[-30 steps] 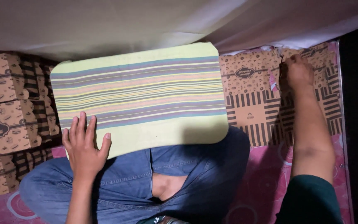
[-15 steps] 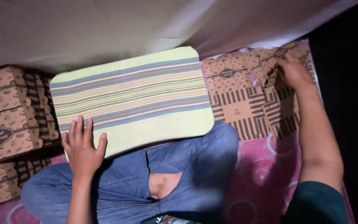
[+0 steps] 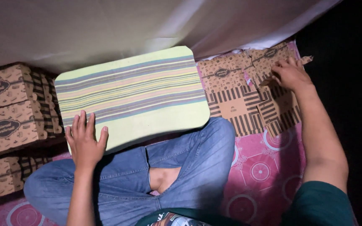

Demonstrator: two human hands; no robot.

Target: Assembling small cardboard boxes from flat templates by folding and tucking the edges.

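Flat cartons (image 3: 248, 94) under right hand (image 3: 290, 74) — board (image 3: 133, 95) under left hand (image 3: 84, 142)

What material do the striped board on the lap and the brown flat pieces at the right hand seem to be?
Striped board: probably a stiff board covered in matte woven cloth; flat, rounded corners, woven-looking stripes. Brown flat pieces: likely printed cardboard, matte, with cut tabs and fold lines. The right hand rests on them; the left hand on the board.

One striped board (image 3: 130, 94), three assembled boxes (image 3: 7, 127), one pile of flat cartons (image 3: 239, 96).
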